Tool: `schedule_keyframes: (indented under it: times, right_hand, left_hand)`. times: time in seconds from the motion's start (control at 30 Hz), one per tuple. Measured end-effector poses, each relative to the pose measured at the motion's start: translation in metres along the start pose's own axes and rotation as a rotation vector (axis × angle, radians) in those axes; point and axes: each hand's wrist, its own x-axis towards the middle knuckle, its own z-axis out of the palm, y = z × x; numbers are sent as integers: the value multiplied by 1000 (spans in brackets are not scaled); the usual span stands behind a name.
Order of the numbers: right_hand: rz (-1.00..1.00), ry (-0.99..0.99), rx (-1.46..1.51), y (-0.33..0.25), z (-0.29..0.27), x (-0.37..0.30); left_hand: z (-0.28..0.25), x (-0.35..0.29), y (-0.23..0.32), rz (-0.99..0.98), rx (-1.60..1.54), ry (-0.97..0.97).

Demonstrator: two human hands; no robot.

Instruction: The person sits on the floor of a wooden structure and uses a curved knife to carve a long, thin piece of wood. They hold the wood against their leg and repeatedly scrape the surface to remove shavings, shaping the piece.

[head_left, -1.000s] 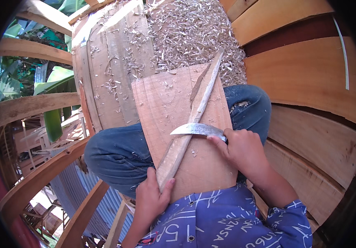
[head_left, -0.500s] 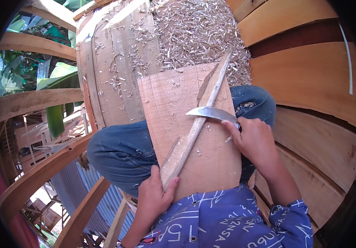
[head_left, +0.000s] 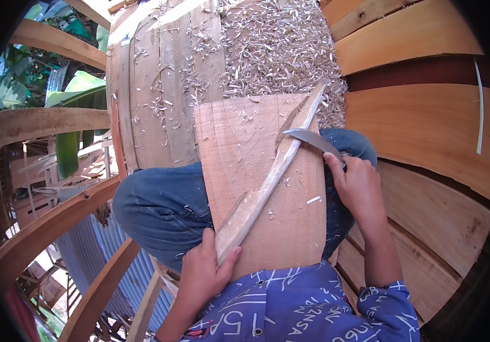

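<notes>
A flat wooden board (head_left: 290,233) rests across my lap. On it lies a long, rough wooden stick (head_left: 265,196), slanting from near left to far right, with bark along part of one side. My left hand (head_left: 208,268) is closed round the near end of the stick. In my right hand (head_left: 359,182) is a knife with a curved blade (head_left: 310,138), gripped by its handle, most of which the fingers hide. The blade crosses over the far half of the stick; whether its edge touches the wood I cannot tell.
Wood shavings (head_left: 279,45) are heaped on the plank floor (head_left: 171,102) beyond the board. An orange-brown plank wall (head_left: 421,119) stands close on my right. Along the left run wooden rails (head_left: 57,122), with banana leaves (head_left: 80,91) and corrugated metal sheets (head_left: 108,256) outside.
The knife has moved up the stick, away from me, and its blade has turned a little. A pale shaving now lies on the board right of the stick. My left hand keeps its grip.
</notes>
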Motion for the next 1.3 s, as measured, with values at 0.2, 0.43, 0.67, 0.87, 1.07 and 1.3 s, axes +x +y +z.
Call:
schedule_keyframes:
  times: [0.2,0.43,0.67,0.87,1.07,1.3]
  right_hand:
    - [-278,-188,-79,-24,8,-39]
    - [-39,-3,15,5,4,-9]
    - [-247,-144,30,-7,8,-40]
    - [-274,-125,108,-12,11,-36]
    - [-385,-106,105,-11,26,-52]
    - [-351,-80,113,-10,23,-46]
  left_hand:
    - [-6,10,-6,48,-143,-97]
    - [-12,9,-6,13,-191,-134]
    - [-16,14,-9,72,-303,-194]
    - [-20,14,-18,98,-354,-245]
    - [-22,15,-17,69,-349,-282]
    - [-19,15,-20,87,-383,-276]
